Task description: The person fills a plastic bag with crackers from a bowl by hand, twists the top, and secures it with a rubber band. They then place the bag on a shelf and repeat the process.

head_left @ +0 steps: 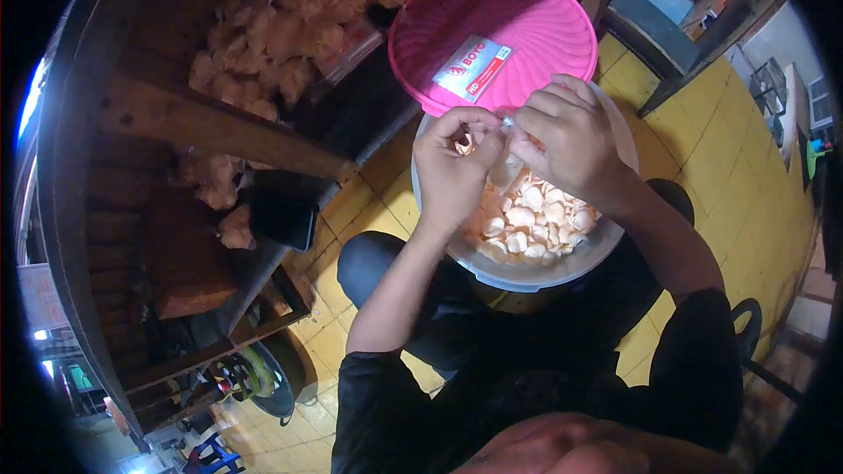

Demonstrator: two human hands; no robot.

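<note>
Over a translucent round tub (505, 279) of pale round crackers (527, 219), both hands meet at the neck of a small clear plastic bag (505, 171). My left hand (457, 162) is closed, thumb and forefinger pinching the bag's gathered top. Fingers curled, my right hand (571, 140) grips the same neck from the other side. The bag hangs between them, partly hidden by the fingers. Just beyond the hands, a pink lid (553, 26) leans at the tub's far rim, with a BOYO plastic-bag packet (474, 68) lying on it.
Many filled cracker bags (281, 26) are heaped on the wooden bench (228, 123) at the left. A dark phone-like slab (285, 221) lies at its edge. Yellow tiles (720, 158) cover the floor. A wooden frame (676, 79) stands at the upper right.
</note>
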